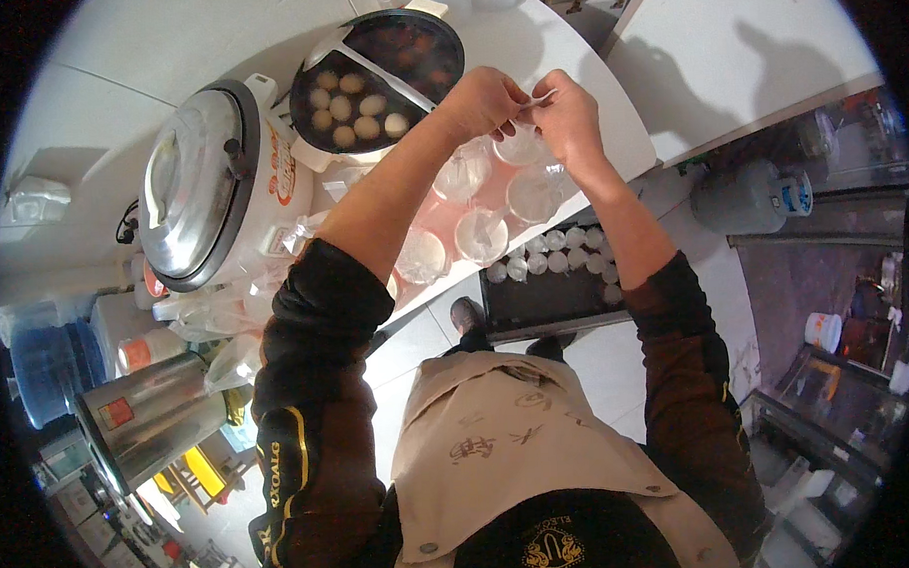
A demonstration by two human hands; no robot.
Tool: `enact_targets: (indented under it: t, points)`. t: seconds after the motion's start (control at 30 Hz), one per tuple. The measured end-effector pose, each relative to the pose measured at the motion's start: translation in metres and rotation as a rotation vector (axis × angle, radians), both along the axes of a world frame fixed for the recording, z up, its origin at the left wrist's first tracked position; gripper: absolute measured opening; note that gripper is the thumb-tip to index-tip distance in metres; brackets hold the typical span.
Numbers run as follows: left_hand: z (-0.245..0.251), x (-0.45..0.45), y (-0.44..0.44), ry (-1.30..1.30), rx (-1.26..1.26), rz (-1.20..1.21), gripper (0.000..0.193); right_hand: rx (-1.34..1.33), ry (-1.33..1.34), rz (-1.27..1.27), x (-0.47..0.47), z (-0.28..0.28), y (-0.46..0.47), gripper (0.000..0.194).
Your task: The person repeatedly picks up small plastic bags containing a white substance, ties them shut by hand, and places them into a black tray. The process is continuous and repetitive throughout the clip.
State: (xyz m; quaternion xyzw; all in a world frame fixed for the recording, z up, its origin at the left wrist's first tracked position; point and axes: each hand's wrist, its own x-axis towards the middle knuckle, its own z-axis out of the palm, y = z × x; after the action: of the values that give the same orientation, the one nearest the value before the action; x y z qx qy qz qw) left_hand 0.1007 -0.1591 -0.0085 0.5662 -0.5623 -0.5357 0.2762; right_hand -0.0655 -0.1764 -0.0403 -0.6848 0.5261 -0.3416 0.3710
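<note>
Above the counter's edge, my left hand [486, 103] and my right hand [565, 115] pinch the gathered neck of a clear plastic bag [544, 97] between their fingertips. The bag hangs around a round lidded container [521, 146] just below the hands. Beside and below it stand several more round containers in clear bags, among them one at the right [535, 195], one nearer me [482, 236] and one at the left [421, 255]. They rest on a pinkish surface. My wrists and fingers hide part of the bag.
Left of my hands stands a divided pot [372, 76] with eggs in one half and dark liquid in the other. A large cooker with a metal lid [188, 188] is farther left. Below the counter [605, 91] lies a black tray [530, 304] holding small wrapped cups.
</note>
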Motion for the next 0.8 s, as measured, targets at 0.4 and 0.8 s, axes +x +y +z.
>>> enact_targets:
  t: [0.4, 0.8]
  points:
    - [-0.008, -0.004, 0.001, -0.191, -0.104, 0.092, 0.036, 0.249, -0.132, 0.026, -0.007, 0.009, 0.000, 0.036]
    - [-0.019, 0.005, 0.005, -0.221, -0.079, 0.138, 0.037, 0.527, -0.680, 0.147, -0.025, -0.005, 0.003, 0.036]
